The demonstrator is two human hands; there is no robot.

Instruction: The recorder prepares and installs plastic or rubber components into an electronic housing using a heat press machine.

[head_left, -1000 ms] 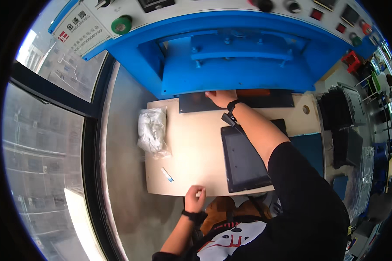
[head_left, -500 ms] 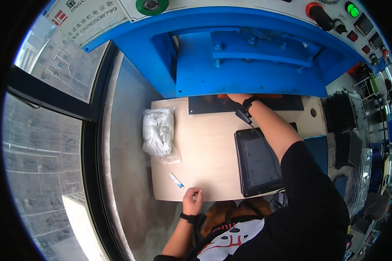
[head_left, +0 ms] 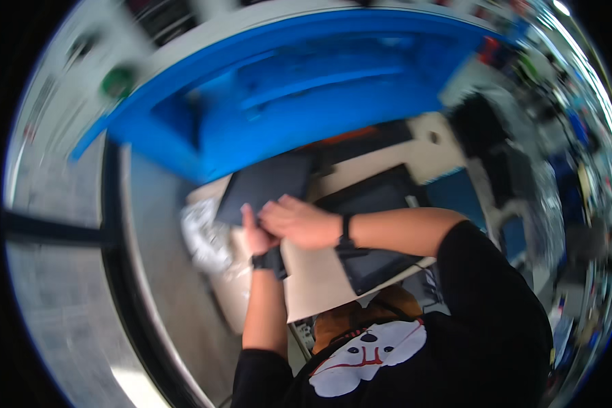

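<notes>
A dark, flat rectangular panel (head_left: pixel 268 183) lies tilted over the table's left part, its near edge at my hands. My left hand (head_left: pixel 257 236) is closed on that edge, thumb raised along the panel and the other fingers mostly hidden. My right hand (head_left: pixel 302 223) crosses from the right and overlaps the left one. Its fingers rest over the same edge and look closed on it, though motion blurs them and its thumb is hidden. Right of the hands, partly under my right forearm, lies a black tablet-like device (head_left: pixel 367 268).
A blue press (head_left: pixel 272 132) spans the far side, with a black plate (head_left: pixel 387 139) and an orange strip (head_left: pixel 350 136) beneath it. A crumpled clear plastic bag (head_left: pixel 207 234) sits at the table's left edge. Stacked dark sheets (head_left: pixel 483 122) stand to the right.
My right hand has come back from under the press, and my left hand has moved forward to meet it. The dark panel now appears at both hands. The view has turned and blurred.
</notes>
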